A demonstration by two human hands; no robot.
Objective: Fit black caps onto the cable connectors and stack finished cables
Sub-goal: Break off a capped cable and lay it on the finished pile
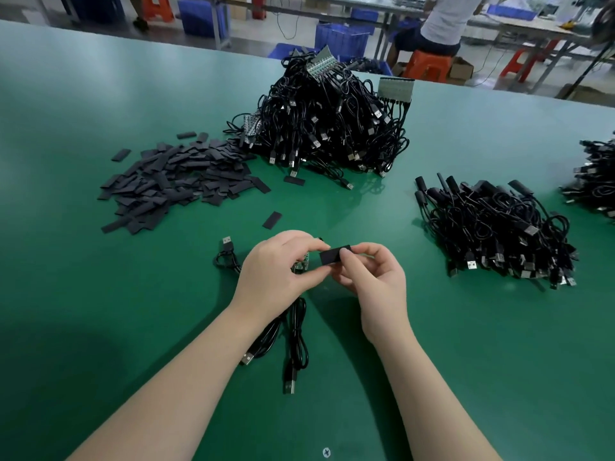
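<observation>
- The left hand (276, 264) hovers just above the green worktop (100, 294), fingers curled round a small green-edged connector board (303, 261) that peeks out between thumb and forefinger.
- The right hand (369, 274) pinches a flat black cap (334, 256) between thumb and fingers, holding it level and just beside the connector board; I cannot tell whether the two touch.
- Black cable loops (296, 337) trail from under the left hand towards the near edge of the worktop, ending in two USB plugs (289, 384).
- Another cable end with a USB plug (227, 244) lies on the worktop just left of the left hand.
- A loose heap of black caps (173, 181) is spread on the worktop to the far left, with one stray cap (272, 220) lying apart, between the heap and the hands.
- A tall tangled pile of uncapped cables (326, 121) stands beyond the hands, touching the cap heap on its left side, with green board strips showing at its top.
- A lower stack of capped cables (492, 227) lies to the right, well apart from the hands.
- A further bundle of cables (595, 181) is cut off by the right edge.
- Behind the worktop, a seated person (439, 21) on an orange stool (427, 64) faces another bench, with blue crates (342, 38) on the floor.
</observation>
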